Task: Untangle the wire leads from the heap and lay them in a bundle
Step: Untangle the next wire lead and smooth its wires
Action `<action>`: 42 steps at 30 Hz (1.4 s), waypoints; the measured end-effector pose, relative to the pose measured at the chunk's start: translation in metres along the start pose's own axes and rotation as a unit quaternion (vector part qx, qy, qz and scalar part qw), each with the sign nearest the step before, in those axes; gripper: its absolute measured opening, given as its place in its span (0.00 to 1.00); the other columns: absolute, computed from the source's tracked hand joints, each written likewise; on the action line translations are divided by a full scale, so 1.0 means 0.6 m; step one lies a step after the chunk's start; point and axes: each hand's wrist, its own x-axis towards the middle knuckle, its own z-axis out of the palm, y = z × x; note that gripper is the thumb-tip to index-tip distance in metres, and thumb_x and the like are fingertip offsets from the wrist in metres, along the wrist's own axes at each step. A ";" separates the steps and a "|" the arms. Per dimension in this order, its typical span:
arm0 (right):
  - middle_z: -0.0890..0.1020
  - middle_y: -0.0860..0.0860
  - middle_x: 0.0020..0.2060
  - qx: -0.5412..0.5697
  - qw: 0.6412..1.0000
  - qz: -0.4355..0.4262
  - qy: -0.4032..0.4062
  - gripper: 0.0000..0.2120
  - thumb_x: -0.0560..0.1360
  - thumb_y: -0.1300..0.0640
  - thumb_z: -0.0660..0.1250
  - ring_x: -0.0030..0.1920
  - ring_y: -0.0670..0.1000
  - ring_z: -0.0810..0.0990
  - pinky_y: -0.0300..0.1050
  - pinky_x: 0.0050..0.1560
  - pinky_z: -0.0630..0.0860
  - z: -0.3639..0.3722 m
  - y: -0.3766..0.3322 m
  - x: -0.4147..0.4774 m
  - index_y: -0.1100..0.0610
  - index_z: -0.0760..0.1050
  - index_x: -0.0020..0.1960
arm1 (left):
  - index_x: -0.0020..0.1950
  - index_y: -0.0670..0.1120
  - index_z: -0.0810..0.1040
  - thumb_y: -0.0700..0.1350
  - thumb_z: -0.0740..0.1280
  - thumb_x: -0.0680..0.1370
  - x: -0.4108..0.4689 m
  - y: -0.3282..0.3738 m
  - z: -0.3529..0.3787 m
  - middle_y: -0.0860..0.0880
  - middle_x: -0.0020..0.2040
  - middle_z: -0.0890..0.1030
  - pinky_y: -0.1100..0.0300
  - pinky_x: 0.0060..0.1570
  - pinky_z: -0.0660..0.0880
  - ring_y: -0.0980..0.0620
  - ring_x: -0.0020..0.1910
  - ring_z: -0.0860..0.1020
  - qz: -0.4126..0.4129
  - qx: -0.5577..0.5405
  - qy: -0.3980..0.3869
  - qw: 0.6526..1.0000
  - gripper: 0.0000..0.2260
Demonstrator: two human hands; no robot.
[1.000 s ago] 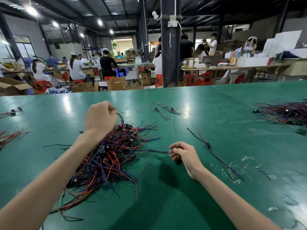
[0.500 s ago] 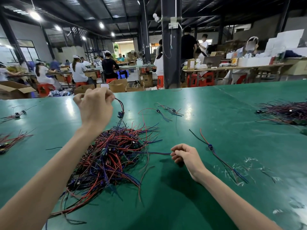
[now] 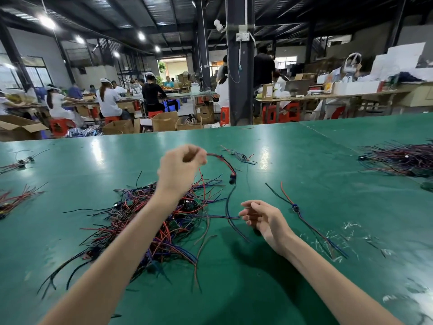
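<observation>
Beyond the heap (image 3: 150, 221) on the green surface (image 3: 304, 289) lay a few stray leads (image 3: 241, 157). One single lead (image 3: 295, 207) lay to its right, and a second pile (image 3: 403, 158) far right. The left forearm crossed the heap, hiding its middle. The heap was a red, blue and black tangle. Above its far right edge the left hand (image 3: 180, 170) pinched a red-and-blue lead (image 3: 225, 164), whose tail hung beside the right hand (image 3: 262, 216), loosely spread and empty. Half a second before, that hand was curled.

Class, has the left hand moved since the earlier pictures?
Yes: the left hand has risen off the heap and gone rightward, pinching a lead.
</observation>
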 end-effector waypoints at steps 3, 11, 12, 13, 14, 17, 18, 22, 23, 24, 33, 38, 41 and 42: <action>0.83 0.56 0.39 0.025 0.997 0.049 -0.049 0.12 0.78 0.56 0.59 0.38 0.50 0.78 0.41 0.41 0.73 0.000 -0.010 -0.004 0.62 0.77 0.50 | 0.40 0.48 0.79 0.42 0.67 0.77 -0.026 -0.041 0.045 0.53 0.39 0.82 0.68 0.43 0.69 0.60 0.41 0.78 -0.108 -0.068 -0.065 0.990 0.07; 0.81 0.54 0.34 -0.052 0.992 0.083 -0.085 0.13 0.71 0.51 0.67 0.31 0.48 0.77 0.39 0.34 0.74 0.018 -0.010 -0.019 0.61 0.79 0.46 | 0.42 0.54 0.79 0.52 0.66 0.78 -0.067 -0.131 0.109 0.58 0.38 0.80 0.54 0.58 0.60 0.54 0.48 0.77 -0.080 0.199 -0.022 0.976 0.06; 0.81 0.54 0.34 -0.060 0.991 0.081 -0.086 0.10 0.72 0.55 0.68 0.30 0.48 0.77 0.39 0.33 0.75 0.021 -0.007 -0.020 0.62 0.79 0.47 | 0.44 0.54 0.79 0.52 0.65 0.78 -0.075 -0.139 0.111 0.58 0.40 0.80 0.54 0.58 0.57 0.53 0.50 0.76 -0.043 0.259 -0.005 0.965 0.05; 0.82 0.55 0.34 -0.064 0.991 0.083 -0.086 0.08 0.74 0.58 0.67 0.29 0.48 0.78 0.40 0.32 0.76 0.025 -0.003 -0.021 0.63 0.79 0.47 | 0.46 0.54 0.79 0.51 0.66 0.78 -0.082 -0.146 0.112 0.57 0.42 0.80 0.53 0.59 0.55 0.52 0.51 0.75 -0.002 0.303 0.010 0.953 0.04; 0.82 0.56 0.34 -0.062 0.991 0.089 -0.083 0.06 0.76 0.61 0.65 0.29 0.49 0.78 0.40 0.32 0.77 0.028 -0.001 -0.023 0.64 0.78 0.48 | 0.47 0.53 0.80 0.49 0.68 0.76 -0.090 -0.150 0.113 0.56 0.44 0.80 0.52 0.59 0.55 0.50 0.51 0.75 0.042 0.330 0.029 0.942 0.02; 0.82 0.60 0.36 -0.008 0.990 0.120 -0.079 0.10 0.80 0.61 0.58 0.30 0.52 0.79 0.43 0.33 0.78 0.033 -0.001 -0.023 0.65 0.76 0.49 | 0.47 0.47 0.79 0.45 0.74 0.71 -0.108 -0.155 0.120 0.52 0.45 0.80 0.53 0.53 0.59 0.46 0.47 0.77 0.132 0.340 0.087 0.927 0.08; 0.82 0.61 0.37 0.021 0.988 0.132 -0.080 0.10 0.81 0.60 0.57 0.30 0.53 0.79 0.43 0.33 0.79 0.032 -0.003 -0.023 0.65 0.75 0.49 | 0.46 0.47 0.78 0.45 0.74 0.72 -0.110 -0.151 0.122 0.52 0.44 0.79 0.54 0.51 0.60 0.46 0.45 0.77 0.143 0.319 0.096 0.932 0.07; 0.83 0.65 0.38 0.115 0.976 0.170 -0.071 0.11 0.81 0.58 0.56 0.30 0.56 0.80 0.44 0.31 0.79 0.027 -0.012 -0.027 0.62 0.71 0.45 | 0.41 0.48 0.78 0.47 0.70 0.73 -0.114 -0.148 0.125 0.50 0.49 0.79 0.51 0.53 0.59 0.47 0.54 0.72 0.186 0.351 0.145 0.906 0.04; 0.83 0.65 0.39 0.127 0.974 0.176 -0.071 0.11 0.81 0.58 0.56 0.30 0.56 0.80 0.44 0.32 0.79 0.026 -0.014 -0.030 0.62 0.71 0.43 | 0.41 0.48 0.79 0.48 0.70 0.73 -0.113 -0.148 0.123 0.48 0.52 0.78 0.49 0.55 0.59 0.47 0.56 0.70 0.205 0.370 0.160 0.892 0.04; 0.83 0.65 0.39 0.135 0.971 0.181 -0.072 0.11 0.81 0.57 0.56 0.30 0.56 0.80 0.44 0.32 0.80 0.026 -0.015 -0.032 0.62 0.71 0.42 | 0.41 0.49 0.79 0.47 0.69 0.73 -0.111 -0.146 0.120 0.48 0.53 0.78 0.48 0.55 0.58 0.47 0.57 0.70 0.225 0.377 0.174 0.881 0.04; 0.82 0.65 0.37 0.155 0.963 0.212 -0.066 0.14 0.82 0.55 0.54 0.28 0.57 0.79 0.42 0.29 0.78 0.028 -0.017 -0.040 0.63 0.69 0.43 | 0.47 0.44 0.82 0.43 0.65 0.79 -0.116 -0.130 0.117 0.51 0.39 0.82 0.58 0.48 0.67 0.51 0.39 0.77 0.159 0.197 -0.075 0.965 0.07; 0.82 0.63 0.37 0.118 0.956 0.225 -0.143 0.12 0.74 0.56 0.59 0.31 0.55 0.80 0.43 0.32 0.78 0.035 -0.017 -0.048 0.65 0.74 0.45 | 0.48 0.37 0.82 0.40 0.66 0.78 -0.115 -0.133 0.124 0.53 0.30 0.78 0.65 0.31 0.70 0.59 0.26 0.71 -0.115 -0.182 -0.153 0.964 0.07; 0.82 0.62 0.39 0.101 0.955 0.219 -0.174 0.12 0.73 0.56 0.59 0.32 0.54 0.79 0.43 0.34 0.78 0.036 -0.016 -0.049 0.65 0.74 0.47 | 0.51 0.34 0.80 0.37 0.69 0.74 -0.113 -0.135 0.125 0.50 0.30 0.79 0.64 0.27 0.70 0.57 0.22 0.69 -0.193 -0.310 -0.167 0.916 0.08; 0.82 0.62 0.39 0.095 0.954 0.217 -0.181 0.12 0.74 0.56 0.59 0.32 0.54 0.79 0.44 0.34 0.78 0.036 -0.017 -0.050 0.65 0.74 0.49 | 0.50 0.35 0.80 0.39 0.71 0.72 -0.113 -0.135 0.125 0.48 0.30 0.79 0.62 0.29 0.70 0.55 0.22 0.69 -0.205 -0.320 -0.169 0.909 0.09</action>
